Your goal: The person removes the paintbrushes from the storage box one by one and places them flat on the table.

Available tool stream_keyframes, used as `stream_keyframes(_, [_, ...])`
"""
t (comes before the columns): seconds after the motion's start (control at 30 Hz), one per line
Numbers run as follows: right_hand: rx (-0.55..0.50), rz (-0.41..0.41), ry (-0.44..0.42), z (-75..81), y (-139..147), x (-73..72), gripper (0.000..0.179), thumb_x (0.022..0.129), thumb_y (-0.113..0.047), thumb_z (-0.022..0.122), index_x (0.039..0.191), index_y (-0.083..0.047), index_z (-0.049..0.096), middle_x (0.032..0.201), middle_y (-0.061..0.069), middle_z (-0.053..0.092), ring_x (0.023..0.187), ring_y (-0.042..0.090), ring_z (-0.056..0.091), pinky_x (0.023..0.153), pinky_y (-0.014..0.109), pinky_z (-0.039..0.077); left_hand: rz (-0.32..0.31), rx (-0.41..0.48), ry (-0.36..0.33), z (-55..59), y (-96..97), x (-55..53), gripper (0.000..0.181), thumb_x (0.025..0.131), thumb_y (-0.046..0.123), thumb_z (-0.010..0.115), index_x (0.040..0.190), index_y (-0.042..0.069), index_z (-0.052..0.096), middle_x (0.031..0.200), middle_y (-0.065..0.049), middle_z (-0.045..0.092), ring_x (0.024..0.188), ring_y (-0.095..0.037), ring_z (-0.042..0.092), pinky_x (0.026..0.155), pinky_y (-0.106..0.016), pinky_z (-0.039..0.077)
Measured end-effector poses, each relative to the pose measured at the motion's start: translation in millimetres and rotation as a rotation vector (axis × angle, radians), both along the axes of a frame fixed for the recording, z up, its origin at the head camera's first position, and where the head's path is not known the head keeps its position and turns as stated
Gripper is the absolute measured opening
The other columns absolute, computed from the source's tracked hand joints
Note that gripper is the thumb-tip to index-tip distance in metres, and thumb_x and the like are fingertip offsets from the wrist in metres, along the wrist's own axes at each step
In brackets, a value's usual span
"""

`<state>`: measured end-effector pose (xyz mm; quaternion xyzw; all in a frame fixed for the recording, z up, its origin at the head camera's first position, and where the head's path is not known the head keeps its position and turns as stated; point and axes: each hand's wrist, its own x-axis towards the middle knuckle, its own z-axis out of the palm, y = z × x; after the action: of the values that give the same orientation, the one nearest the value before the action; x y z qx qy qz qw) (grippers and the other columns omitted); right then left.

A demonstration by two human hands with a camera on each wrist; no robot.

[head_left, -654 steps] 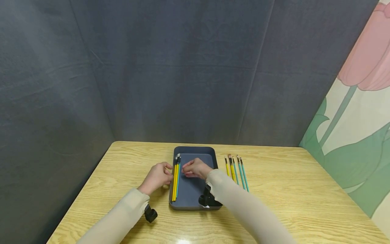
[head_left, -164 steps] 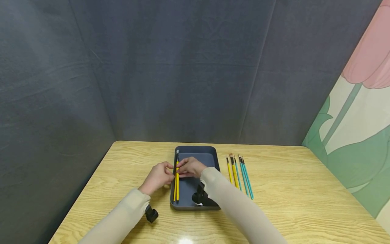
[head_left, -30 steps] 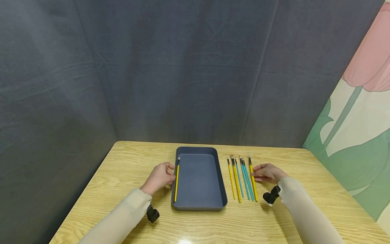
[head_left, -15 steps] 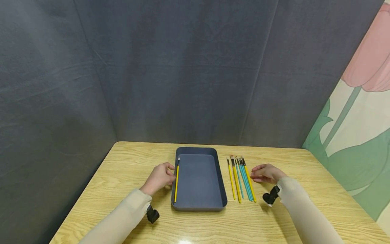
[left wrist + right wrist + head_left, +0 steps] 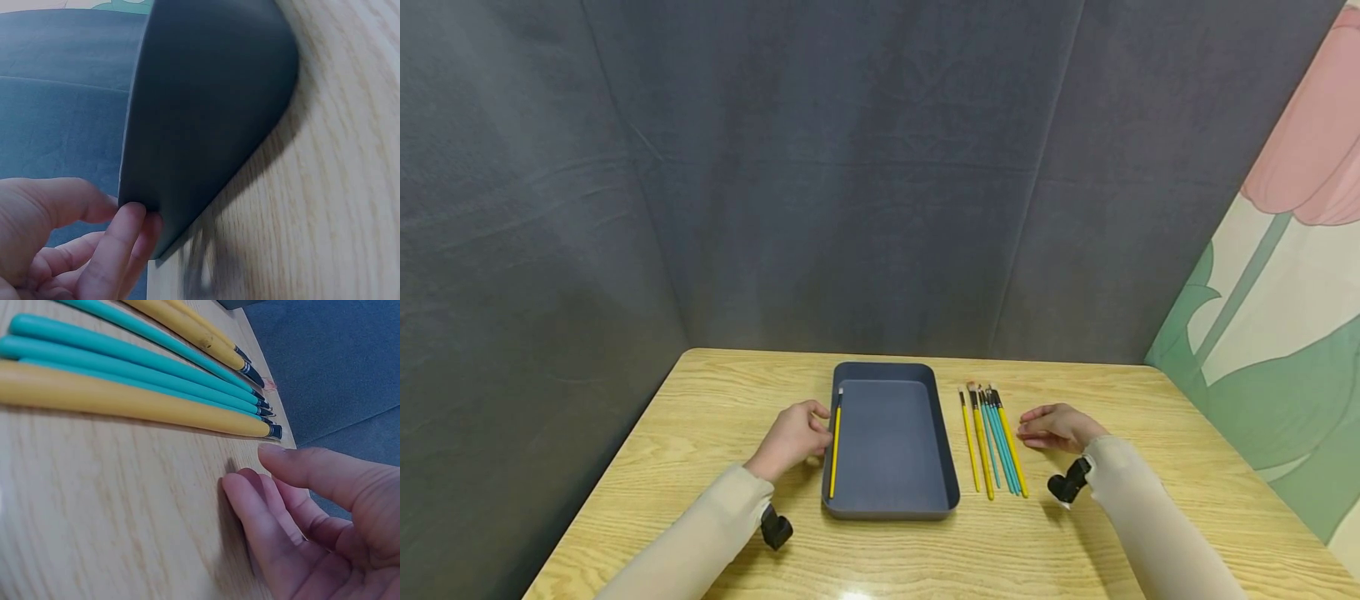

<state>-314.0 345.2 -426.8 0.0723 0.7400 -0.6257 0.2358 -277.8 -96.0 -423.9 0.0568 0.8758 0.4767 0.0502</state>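
A dark blue-grey tray holds one yellow paintbrush along its left wall. My left hand is at that wall, thumb at the rim and fingertips against the outer side, as the left wrist view shows. On the table right of the tray, several yellow and teal paintbrushes lie side by side, bristles pointing away. My right hand rests beside them with relaxed fingers, holding nothing. In the right wrist view the thumb and fingers are apart, a short gap from the outermost thick yellow paintbrush.
Everything lies on a light wooden table. A dark grey curtain hangs behind and to the left. A flower-patterned fabric covers the right side. A small black camera sits on each wrist.
Over the longer span, brushes have left the tray for the row on the right. Most recently the thick yellow paintbrush was released and moved left against the teal ones. The left hand stays put.
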Motion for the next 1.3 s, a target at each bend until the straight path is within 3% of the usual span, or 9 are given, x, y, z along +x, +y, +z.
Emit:
stream_keyframes(0.37, [-0.024, 0.019, 0.004, 3.5, 0, -0.6, 0.036, 0.095, 0.004, 0.053, 0.126, 0.018, 0.041, 0.094, 0.009, 0.067, 0.085, 0.017, 0.070, 0.082, 0.032, 0.060, -0.007, 0.002, 0.010, -1.2, -1.0, -0.8, 0.035, 0.077, -0.003, 0.064, 0.112, -0.005, 0.061, 0.078, -0.009, 0.064, 0.063, -0.015, 0.065, 0.059, -0.028, 0.059])
stream_keyframes(0.63, [-0.086, 0.136, 0.088, 28.7, -20, -5.6, 0.053, 0.099, -0.004, 0.049, 0.141, 0.018, 0.024, 0.106, 0.005, 0.064, 0.095, 0.013, 0.067, 0.094, 0.034, 0.055, 0.002, -0.005, 0.001, -0.1, -2.0, -1.9, 0.035, 0.078, -0.003, 0.065, 0.112, -0.003, 0.061, 0.079, -0.008, 0.064, 0.063, -0.015, 0.064, 0.060, -0.027, 0.059])
stream_keyframes(0.83, [-0.152, 0.196, 0.145, 50.4, -56, -8.4, 0.045, 0.099, -0.004, 0.048, 0.137, 0.014, 0.032, 0.104, -0.001, 0.065, 0.095, 0.010, 0.066, 0.094, 0.032, 0.055, 0.001, 0.004, -0.001, -1.8, -3.1, -2.6, 0.036, 0.077, -0.003, 0.065, 0.113, -0.005, 0.061, 0.079, -0.009, 0.064, 0.063, -0.015, 0.064, 0.060, -0.028, 0.059])
stream_keyframes(1.1, [-0.235, 0.200, 0.162, 70.0, -118, -11.8, 0.027, 0.098, -0.001, 0.050, 0.124, 0.003, 0.048, 0.101, 0.001, 0.065, 0.091, 0.011, 0.067, 0.092, 0.033, 0.056, 0.007, 0.001, -0.001, -1.5, -3.7, -2.4, 0.035, 0.077, -0.002, 0.065, 0.112, -0.005, 0.061, 0.077, -0.009, 0.063, 0.061, -0.014, 0.063, 0.060, -0.027, 0.058])
stream_keyframes(1.3, [-0.265, 0.211, 0.163, 75.0, -158, -11.1, 0.039, 0.097, 0.000, 0.051, 0.133, 0.010, 0.042, 0.102, 0.001, 0.065, 0.092, 0.012, 0.068, 0.097, 0.037, 0.052, 0.006, 0.003, -0.008, -1.3, -3.5, -2.3, 0.034, 0.078, -0.002, 0.066, 0.112, -0.004, 0.061, 0.077, -0.009, 0.062, 0.061, -0.014, 0.063, 0.060, -0.028, 0.058])
